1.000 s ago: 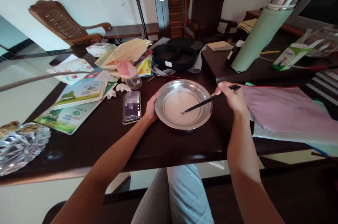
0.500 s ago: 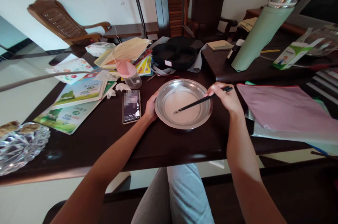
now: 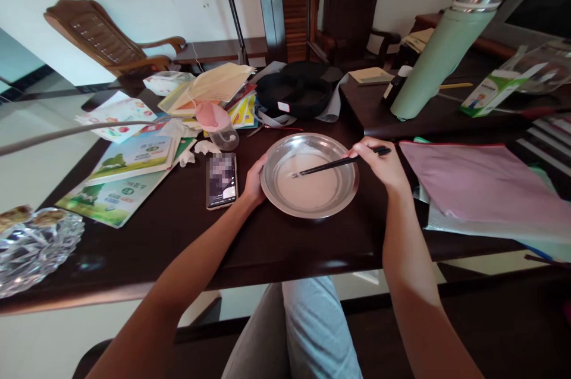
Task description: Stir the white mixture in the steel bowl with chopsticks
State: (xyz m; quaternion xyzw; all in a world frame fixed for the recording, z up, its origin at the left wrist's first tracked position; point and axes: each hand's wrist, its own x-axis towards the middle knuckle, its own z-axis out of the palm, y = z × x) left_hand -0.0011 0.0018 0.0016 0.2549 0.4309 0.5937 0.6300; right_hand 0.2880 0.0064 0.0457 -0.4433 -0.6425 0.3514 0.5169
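Note:
A round steel bowl [image 3: 277, 196] stands on the dark wooden table, with a pale, milky liquid [image 3: 310, 188] covering its bottom. My left hand [image 3: 255, 179] grips the bowl's left rim, fingers partly hidden by its side. Over the right rim, my right hand [image 3: 377, 160] is closed around a pair of black chopsticks [image 3: 332, 165]. Their tips dip into the liquid left of the bowl's middle. Just left of my left hand lies a phone [image 3: 222, 181] with a lit screen.
Booklets [image 3: 134, 156], crumpled tissues [image 3: 207, 147] and a pink-lidded cup [image 3: 218, 126] are to the left. A glass dish [image 3: 44, 248] sits at the far left edge. Behind the bowl is a black bag [image 3: 294, 90]. A green thermos [image 3: 441, 63] and a pink folder [image 3: 482, 179] are on the right.
The chopstick tips have moved away from me through the liquid, from nearer the front of the bowl toward its middle. My left hand and the bowl stay in place.

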